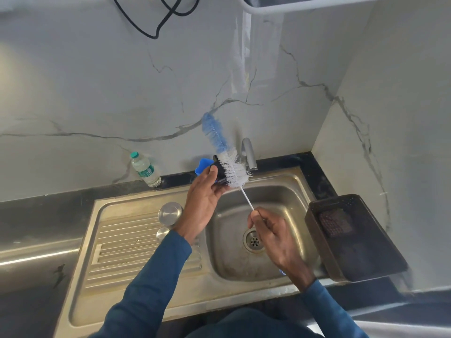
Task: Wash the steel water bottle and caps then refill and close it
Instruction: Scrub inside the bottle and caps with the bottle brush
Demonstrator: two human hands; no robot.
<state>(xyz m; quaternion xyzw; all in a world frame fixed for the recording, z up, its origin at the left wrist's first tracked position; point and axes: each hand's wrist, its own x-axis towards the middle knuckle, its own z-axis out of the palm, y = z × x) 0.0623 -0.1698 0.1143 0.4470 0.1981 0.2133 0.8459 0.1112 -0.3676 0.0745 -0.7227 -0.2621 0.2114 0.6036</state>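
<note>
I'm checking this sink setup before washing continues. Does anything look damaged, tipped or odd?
The dark tray at the sink's right edge sits tilted, partly overhanging the basin. The tap isn't running. Otherwise nothing stands out.

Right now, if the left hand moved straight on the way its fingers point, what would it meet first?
Probably the blue object just behind the black cap that the left hand holds, then the wall; depth is unclear.

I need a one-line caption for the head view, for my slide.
Over the steel sink, the left hand holds a black cap while the right hand scrubs it with a bottle brush.
</note>
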